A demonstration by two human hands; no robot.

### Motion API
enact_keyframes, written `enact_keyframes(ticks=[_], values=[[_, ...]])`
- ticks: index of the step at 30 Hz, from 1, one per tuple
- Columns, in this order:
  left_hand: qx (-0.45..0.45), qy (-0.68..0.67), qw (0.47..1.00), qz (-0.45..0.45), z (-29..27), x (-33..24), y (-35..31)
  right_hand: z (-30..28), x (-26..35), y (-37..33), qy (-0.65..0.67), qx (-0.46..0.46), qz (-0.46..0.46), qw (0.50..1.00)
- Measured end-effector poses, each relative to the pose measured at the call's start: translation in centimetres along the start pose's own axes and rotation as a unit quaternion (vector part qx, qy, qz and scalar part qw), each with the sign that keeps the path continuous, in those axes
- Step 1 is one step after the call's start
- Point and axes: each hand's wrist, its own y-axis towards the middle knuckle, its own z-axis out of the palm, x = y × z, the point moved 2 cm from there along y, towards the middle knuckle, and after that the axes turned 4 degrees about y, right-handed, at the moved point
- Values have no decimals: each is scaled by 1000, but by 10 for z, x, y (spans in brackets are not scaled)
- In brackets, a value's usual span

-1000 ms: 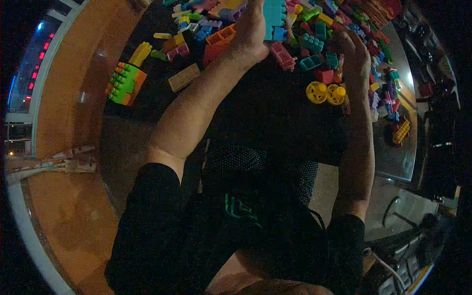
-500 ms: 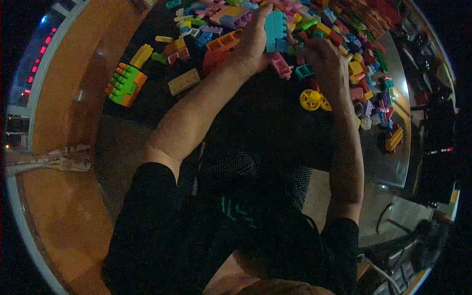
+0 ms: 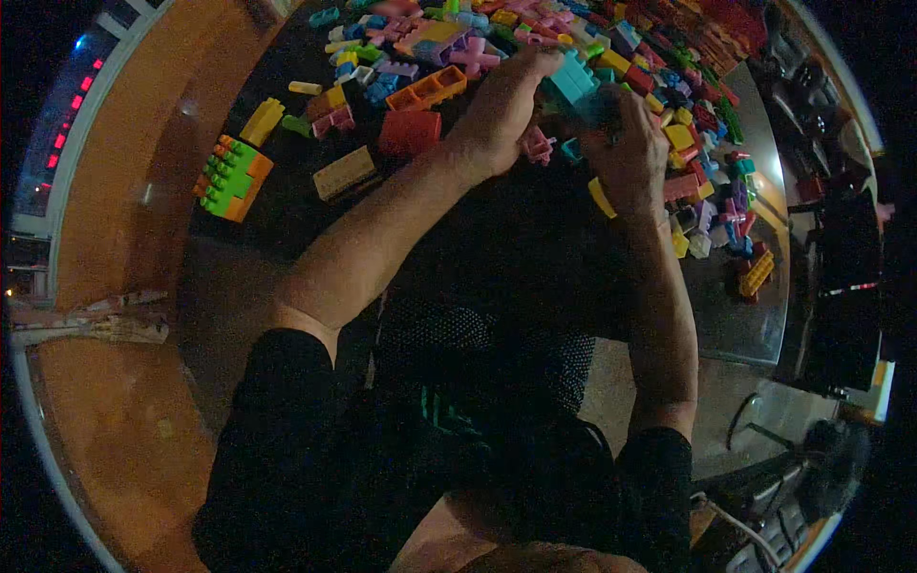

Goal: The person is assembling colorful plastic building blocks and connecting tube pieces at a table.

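Observation:
My left hand (image 3: 506, 110) is closed round a teal toy building block (image 3: 573, 76), its thumb along the near side and its studded edge facing right. Against the block's lower right end, my right hand (image 3: 630, 153) has its fingers curled; a dark, smeared patch there hides what they grip. A pink block (image 3: 538, 146) lies on the table just below my left fingers. Part of a yellow piece (image 3: 602, 198) shows beside my right wrist, the rest covered by the hand.
Many coloured blocks are heaped across the table's far side, reaching down the right to a yellow block (image 3: 757, 275). At left are a green-and-orange assembled block (image 3: 232, 179), a wooden-looking block (image 3: 345, 173), a red block (image 3: 411, 133) and an orange block (image 3: 427, 89).
The teal block has tilted and shifted right and slightly down. My right hand has come lower, covering most of the yellow wheel piece. The whole view has shifted slightly.

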Motion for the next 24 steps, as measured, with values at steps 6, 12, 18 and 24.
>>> enact_keyframes(ticks=[6,12,18,24], values=[[-1,301,926,227,6,-10,-6,-1,4,-2,-43,15,-16,999],[-42,353,894,272,8,-9,-10,-3,8,-5,26,39,23,999],[-33,266,955,131,10,-3,-18,-4,7,-6,-43,31,-61,997],[-40,317,940,119,12,-14,-20,-5,17,-5,-43,30,-66,996]])
